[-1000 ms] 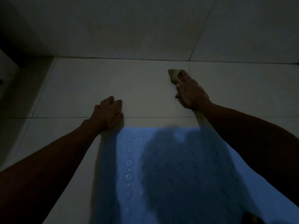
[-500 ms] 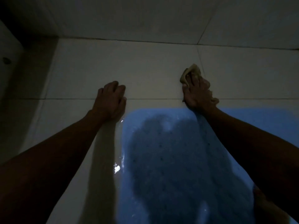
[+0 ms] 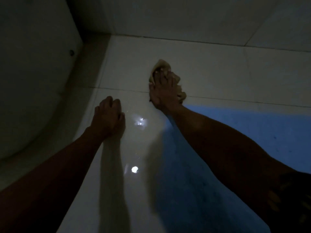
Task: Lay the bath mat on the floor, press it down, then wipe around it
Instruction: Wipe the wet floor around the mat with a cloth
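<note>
The blue bath mat (image 3: 235,132) lies flat on the pale tiled floor (image 3: 131,64), filling the right and lower right of the view. A crumpled yellowish cloth (image 3: 161,65) sits on the tile just beyond the mat's far left corner. My right hand (image 3: 165,90) lies on top of the cloth and grips it, with cloth showing past the fingertips and beside the wrist. My left hand (image 3: 108,116) rests on bare tile to the left of the mat, apart from it, fingers curled under and holding nothing. The light is very dim.
A large white rounded fixture (image 3: 33,81) fills the left side, close to my left arm. The tiled wall (image 3: 185,17) rises just beyond the cloth. A wet, shiny strip of floor (image 3: 134,169) runs between my left arm and the mat.
The view has swung left, bringing the white fixture in. My right hand has slid the cloth towards the mat's far left corner. My left hand, earlier at the mat's edge, now rests farther left of it.
</note>
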Tool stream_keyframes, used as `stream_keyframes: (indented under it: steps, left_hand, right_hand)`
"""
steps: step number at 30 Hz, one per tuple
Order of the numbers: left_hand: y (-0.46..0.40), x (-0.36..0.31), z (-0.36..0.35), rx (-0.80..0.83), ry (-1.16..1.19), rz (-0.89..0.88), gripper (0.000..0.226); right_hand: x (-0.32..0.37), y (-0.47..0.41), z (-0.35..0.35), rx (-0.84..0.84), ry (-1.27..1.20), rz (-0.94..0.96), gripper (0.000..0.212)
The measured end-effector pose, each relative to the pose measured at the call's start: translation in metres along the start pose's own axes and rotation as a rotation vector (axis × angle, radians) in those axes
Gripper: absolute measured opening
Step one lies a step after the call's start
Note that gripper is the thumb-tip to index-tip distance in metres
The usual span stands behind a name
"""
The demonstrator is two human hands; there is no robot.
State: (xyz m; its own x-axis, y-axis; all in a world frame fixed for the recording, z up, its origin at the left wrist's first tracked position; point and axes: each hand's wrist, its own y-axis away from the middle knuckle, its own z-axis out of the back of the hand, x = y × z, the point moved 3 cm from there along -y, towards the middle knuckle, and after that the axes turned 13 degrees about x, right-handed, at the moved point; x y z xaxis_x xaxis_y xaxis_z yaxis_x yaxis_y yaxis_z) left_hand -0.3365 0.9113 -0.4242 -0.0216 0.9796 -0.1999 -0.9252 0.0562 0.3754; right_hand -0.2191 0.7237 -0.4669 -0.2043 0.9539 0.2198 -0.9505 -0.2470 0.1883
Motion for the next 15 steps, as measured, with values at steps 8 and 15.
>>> stream_keyframes:
  steps: [8, 15]
  left_hand:
    - [0.050, 0.070, -0.013, -0.062, 0.085, 0.073, 0.049]
    - [0.054, 0.087, -0.020, -0.112, 0.094, 0.102, 0.048]
  right_hand:
    - [0.098, -0.006, -0.022, -0.014, 0.013, 0.054, 0.068]
    - [0.128, 0.004, -0.037, -0.008, -0.051, 0.120, 0.065]
